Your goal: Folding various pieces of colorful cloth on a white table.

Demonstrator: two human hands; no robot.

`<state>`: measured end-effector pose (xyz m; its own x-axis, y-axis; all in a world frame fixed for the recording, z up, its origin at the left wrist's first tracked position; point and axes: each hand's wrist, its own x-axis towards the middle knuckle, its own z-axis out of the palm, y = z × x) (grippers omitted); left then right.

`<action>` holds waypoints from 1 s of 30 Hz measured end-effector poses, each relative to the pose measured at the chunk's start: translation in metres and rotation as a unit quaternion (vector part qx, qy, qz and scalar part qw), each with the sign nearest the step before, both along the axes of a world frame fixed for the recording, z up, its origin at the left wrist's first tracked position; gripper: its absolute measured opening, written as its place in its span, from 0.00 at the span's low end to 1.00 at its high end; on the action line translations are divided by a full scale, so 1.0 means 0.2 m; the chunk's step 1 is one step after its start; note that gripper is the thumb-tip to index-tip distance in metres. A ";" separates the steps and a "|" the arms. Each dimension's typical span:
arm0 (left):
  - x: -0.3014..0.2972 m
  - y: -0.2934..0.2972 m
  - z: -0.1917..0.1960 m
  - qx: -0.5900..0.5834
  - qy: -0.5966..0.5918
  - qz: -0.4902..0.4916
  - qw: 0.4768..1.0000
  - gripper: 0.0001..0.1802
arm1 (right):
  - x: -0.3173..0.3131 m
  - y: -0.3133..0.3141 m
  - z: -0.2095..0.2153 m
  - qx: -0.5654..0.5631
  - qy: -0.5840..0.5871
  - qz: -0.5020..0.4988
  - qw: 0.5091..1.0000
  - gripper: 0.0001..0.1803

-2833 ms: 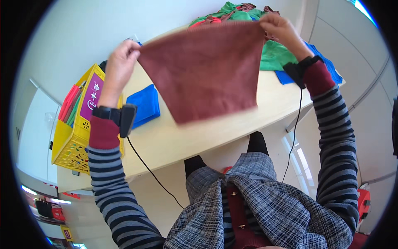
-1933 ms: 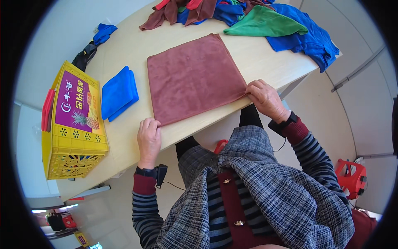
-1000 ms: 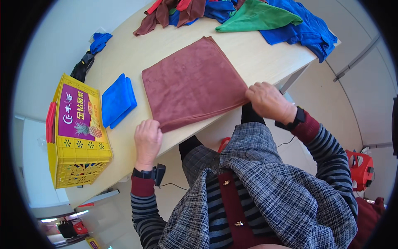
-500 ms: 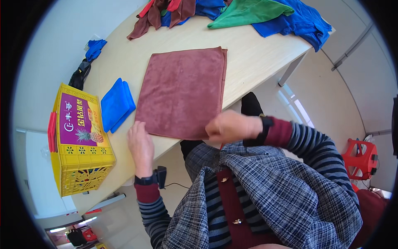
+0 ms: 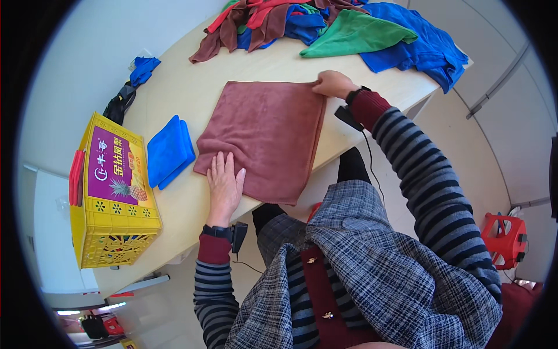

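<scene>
A brown cloth (image 5: 267,128), folded double, lies on the table with its near edge hanging a little over the table's rim. My left hand (image 5: 225,185) rests on its near left part, fingers stretched out flat, and the cloth wrinkles slightly in front of them. At the far right corner, my right hand (image 5: 335,85) pinches the cloth between closed fingers. Left of the brown cloth lies a folded blue cloth (image 5: 168,152), which neither hand touches.
A heap of brown, red, blue and green cloths (image 5: 360,35) covers the far end of the table (image 5: 174,104). At the left stands a yellow crate (image 5: 116,227) with red cloth over its side. A red stool (image 5: 503,239) is on the floor at right.
My right hand has moved from the near right corner of the brown cloth to its far right corner. The left hand has slid inward onto the cloth, which has turned slightly.
</scene>
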<state>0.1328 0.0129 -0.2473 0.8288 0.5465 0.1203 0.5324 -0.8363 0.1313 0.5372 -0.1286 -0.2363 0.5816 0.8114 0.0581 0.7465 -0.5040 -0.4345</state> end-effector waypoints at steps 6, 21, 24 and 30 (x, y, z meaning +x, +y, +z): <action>0.14 0.22 0.01 0.011 0.040 -0.062 0.997 0.33 | 0.05 -0.29 -0.05 0.042 0.078 -0.059 0.994 0.15; 0.75 -0.01 0.23 0.048 -0.107 -0.249 0.961 0.10 | -0.25 -0.72 0.06 0.064 0.323 -0.124 0.936 0.09; 0.97 -0.43 0.19 -0.048 -0.191 -0.324 0.925 0.09 | -0.31 -0.72 0.06 0.063 0.306 -0.124 0.942 0.10; 1.24 -0.63 0.05 -0.092 -0.195 -0.293 0.931 0.07 | -0.35 -0.70 -0.10 0.146 0.132 -0.101 0.975 0.11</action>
